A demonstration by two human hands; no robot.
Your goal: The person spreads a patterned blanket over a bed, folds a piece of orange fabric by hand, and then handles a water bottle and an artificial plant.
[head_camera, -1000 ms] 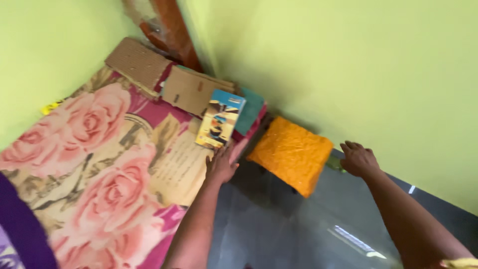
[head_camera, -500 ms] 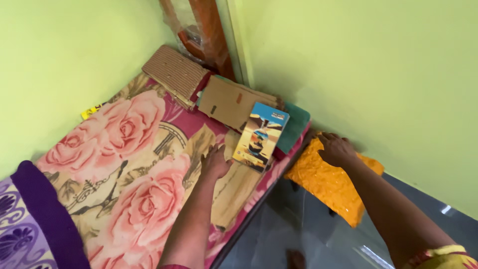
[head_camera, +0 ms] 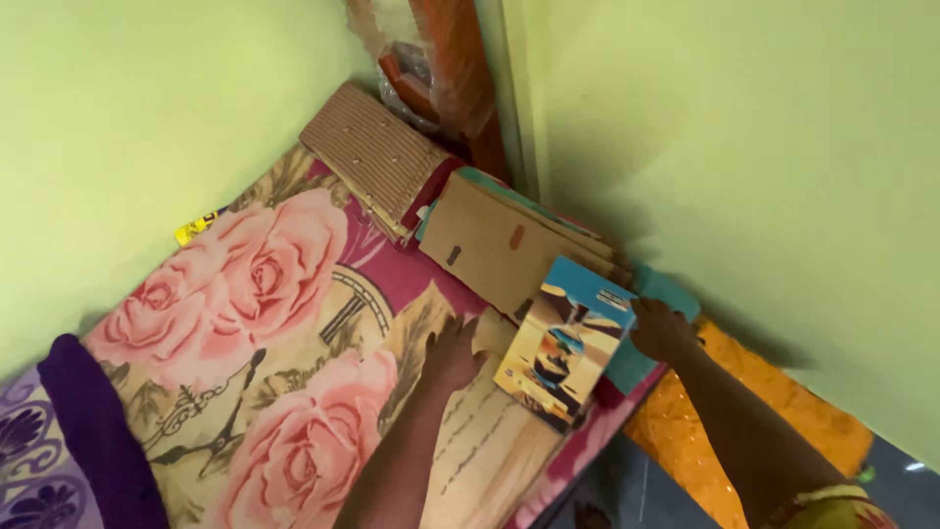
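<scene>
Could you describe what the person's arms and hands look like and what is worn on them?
Both forearms are bare, with no gloves on the left hand or right hand. A yellow sleeve with a patterned hem shows on the right arm; no rings or watch are discernible.

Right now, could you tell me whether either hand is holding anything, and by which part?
The right hand rests on the book at its right edge; a closed grip cannot be told. The left hand lies flat on the floral bedsheet, holding nothing.
</scene>
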